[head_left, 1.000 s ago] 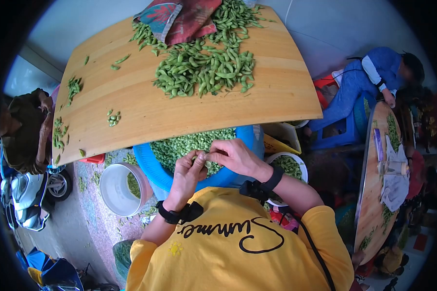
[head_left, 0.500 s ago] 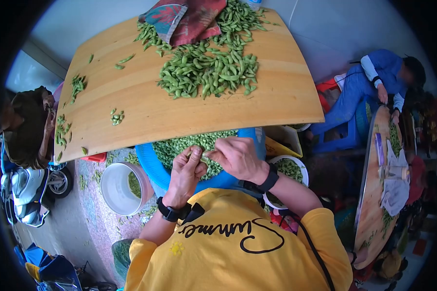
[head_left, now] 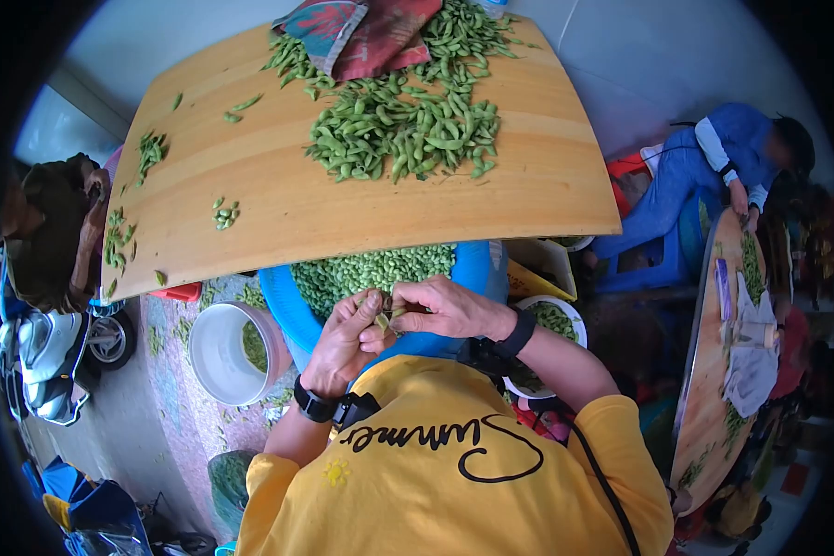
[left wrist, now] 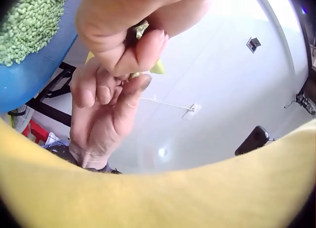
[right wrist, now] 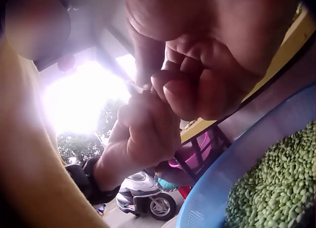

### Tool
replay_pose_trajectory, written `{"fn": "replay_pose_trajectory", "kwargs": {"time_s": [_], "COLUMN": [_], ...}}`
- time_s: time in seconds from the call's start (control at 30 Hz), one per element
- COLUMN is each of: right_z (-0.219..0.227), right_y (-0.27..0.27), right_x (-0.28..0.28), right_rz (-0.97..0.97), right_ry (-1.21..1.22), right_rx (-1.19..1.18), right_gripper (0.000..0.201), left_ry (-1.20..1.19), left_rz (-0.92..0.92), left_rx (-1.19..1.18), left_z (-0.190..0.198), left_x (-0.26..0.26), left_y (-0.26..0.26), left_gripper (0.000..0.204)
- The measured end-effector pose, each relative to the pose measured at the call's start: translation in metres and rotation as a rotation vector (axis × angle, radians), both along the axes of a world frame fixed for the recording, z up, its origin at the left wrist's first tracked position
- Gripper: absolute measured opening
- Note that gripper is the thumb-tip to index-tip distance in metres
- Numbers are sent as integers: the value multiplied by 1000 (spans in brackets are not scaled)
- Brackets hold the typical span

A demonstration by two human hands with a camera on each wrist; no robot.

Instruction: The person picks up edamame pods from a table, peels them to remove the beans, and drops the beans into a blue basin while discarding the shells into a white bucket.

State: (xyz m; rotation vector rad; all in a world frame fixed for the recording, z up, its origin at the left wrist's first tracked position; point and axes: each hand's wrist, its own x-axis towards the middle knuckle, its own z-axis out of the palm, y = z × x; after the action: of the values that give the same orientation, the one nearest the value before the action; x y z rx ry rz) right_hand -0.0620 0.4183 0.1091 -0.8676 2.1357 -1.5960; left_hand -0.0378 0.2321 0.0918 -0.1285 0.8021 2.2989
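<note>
In the head view both hands meet over the near side of a blue basin [head_left: 288, 313] of shelled green beans [head_left: 371, 271]. My left hand [head_left: 345, 345] pinches a pale green pod [head_left: 382, 322] between thumb and curled fingers. Its other end is pinched by the fingertips of my right hand [head_left: 447, 309], which touch the left ones. The left wrist view shows yellowish-green pod pieces [left wrist: 157, 67] sticking out between the hands. In the right wrist view the fingers hide most of the pod, and beans [right wrist: 276, 183] fill the basin at lower right.
A wooden table [head_left: 269, 176] carries a heap of pods [head_left: 403, 130], a red cloth [head_left: 380, 42] and small bean piles. A white bucket [head_left: 235, 357] stands left of the basin, another [head_left: 576, 324] right. One person [head_left: 51, 232] is at the left, another [head_left: 676, 176] at the right.
My hands parted slightly and came together again, now lower over the basin's near side. More of the pale pod shows between them. The person at the right has brought both hands to the other table.
</note>
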Motion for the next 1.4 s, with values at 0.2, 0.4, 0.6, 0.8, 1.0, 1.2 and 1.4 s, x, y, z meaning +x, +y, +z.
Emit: {"fn": "replay_pose_trajectory", "kwargs": {"time_s": [0.2,0.4,0.6,0.8,1.0,1.2,1.4], "right_z": [9,-21,-18,-8,7,3,7], "right_y": [0,11,18,22,9,2,0], "right_x": [-1,1,0,4,10,9,11], "right_rz": [206,39,-131,-180,-286,-380,-516], "right_ry": [-284,50,-548,-408,-441,-60,119], "right_rx": [31,270,-153,-211,-335,-274,-171], "right_gripper": [22,17,23,22,20,19,16], "left_ry": [-39,151,834,109,496,423,591], "left_rz": [10,451,346,118,515,234,67], "left_rx": [2,-387,-2257,-2534,-1941,-767,-762], "left_z": [8,-4,-191,-74,-35,26,29], "left_x": [11,9,45,40,3,5,-4], "left_y": [-6,-75,-301,-214,-140,-22,12], "left_gripper": [21,15,31,26,19,24,28]}}
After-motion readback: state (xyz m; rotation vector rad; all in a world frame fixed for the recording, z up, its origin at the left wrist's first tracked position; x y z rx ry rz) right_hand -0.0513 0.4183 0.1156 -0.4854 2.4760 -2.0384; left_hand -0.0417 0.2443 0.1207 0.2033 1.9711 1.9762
